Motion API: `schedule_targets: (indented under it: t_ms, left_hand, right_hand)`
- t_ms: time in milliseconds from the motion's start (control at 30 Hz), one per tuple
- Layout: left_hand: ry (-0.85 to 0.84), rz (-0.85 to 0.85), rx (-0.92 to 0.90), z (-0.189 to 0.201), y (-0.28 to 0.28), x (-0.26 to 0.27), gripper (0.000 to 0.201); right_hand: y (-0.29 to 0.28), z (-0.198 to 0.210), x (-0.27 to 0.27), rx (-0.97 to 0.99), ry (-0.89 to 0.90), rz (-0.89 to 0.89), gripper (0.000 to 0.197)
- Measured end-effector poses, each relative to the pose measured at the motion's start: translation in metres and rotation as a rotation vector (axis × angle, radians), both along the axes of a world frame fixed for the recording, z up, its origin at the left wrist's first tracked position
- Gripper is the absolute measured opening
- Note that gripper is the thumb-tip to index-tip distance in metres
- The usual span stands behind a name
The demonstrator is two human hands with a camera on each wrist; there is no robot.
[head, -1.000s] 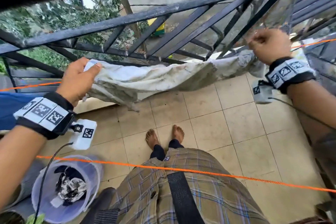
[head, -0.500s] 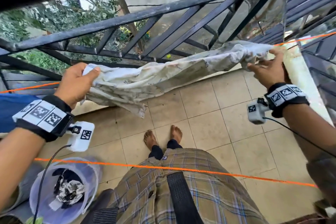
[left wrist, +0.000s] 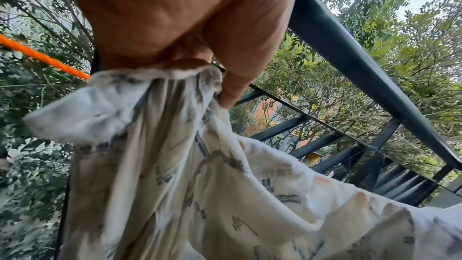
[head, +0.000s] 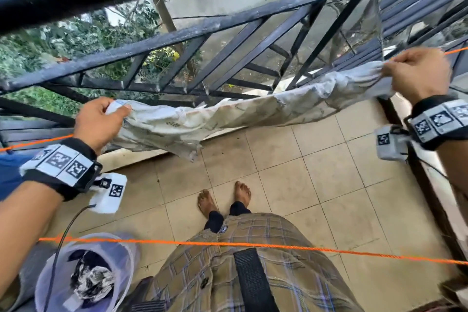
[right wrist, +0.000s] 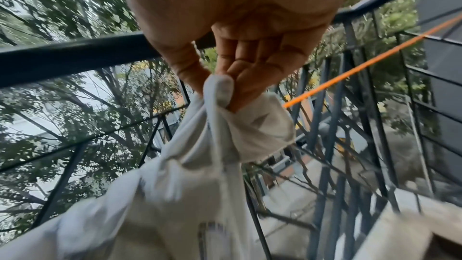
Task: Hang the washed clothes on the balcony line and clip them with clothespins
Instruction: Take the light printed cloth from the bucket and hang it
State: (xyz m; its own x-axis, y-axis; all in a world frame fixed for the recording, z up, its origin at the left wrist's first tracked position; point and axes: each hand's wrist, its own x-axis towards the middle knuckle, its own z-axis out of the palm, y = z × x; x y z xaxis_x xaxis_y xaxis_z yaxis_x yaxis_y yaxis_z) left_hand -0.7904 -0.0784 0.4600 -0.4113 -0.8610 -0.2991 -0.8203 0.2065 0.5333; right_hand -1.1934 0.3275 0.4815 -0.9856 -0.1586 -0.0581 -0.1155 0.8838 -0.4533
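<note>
Though printed with small dark marks, unreadable: cloth (head: 228, 119) between both hands.

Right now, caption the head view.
Both hands, left and right, stretch a pale cloth along the orange line.

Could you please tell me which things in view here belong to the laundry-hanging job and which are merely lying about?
Belonging to the job:
- pale cloth, its ends in the grip of the left hand and right hand
- orange line by the railing
- bucket holding more laundry

Merely about:
- black railing
- nearer orange rope
- blue fabric
</note>
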Motion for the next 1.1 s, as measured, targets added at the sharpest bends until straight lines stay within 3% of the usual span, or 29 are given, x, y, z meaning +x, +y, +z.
schedule_targets:
  t_ms: [267,433,600,800,967,1100]
  left_hand:
    - [-0.368,-0.315,-0.028,-0.012,0.000,-0.003,0.027]
    - [-0.384,-0.314,-0.003,-0.013,0.002,0.000,0.024]
    - [-0.402,-0.314,0.040,-0.015,0.000,0.005,0.026]
    - [-0.420,-0.307,0.011,-0.022,0.001,0.006,0.021]
    - [-0.433,-0.335,0.033,-0.026,-0.001,0.013,0.026]
    - [-0.461,-0.350,0.037,-0.022,-0.003,0.015,0.033]
  right_hand:
    - [-0.042,0.016,-0.060,-0.188,0.076,-0.016,0.040]
    - [-0.046,-0.013,-0.054,-0.146,0.075,-0.010,0.048]
    - [-0.028,-0.037,-0.038,-0.103,0.006,0.025,0.039]
    - [-0.013,-0.063,0.021,-0.029,-0.072,0.004,0.024]
    - [-0.003,-0.115,0.066,-0.199,-0.306,-0.185,0.057]
    - [-0.015,-0.136,0.080,-0.501,-0.608,-0.295,0.060]
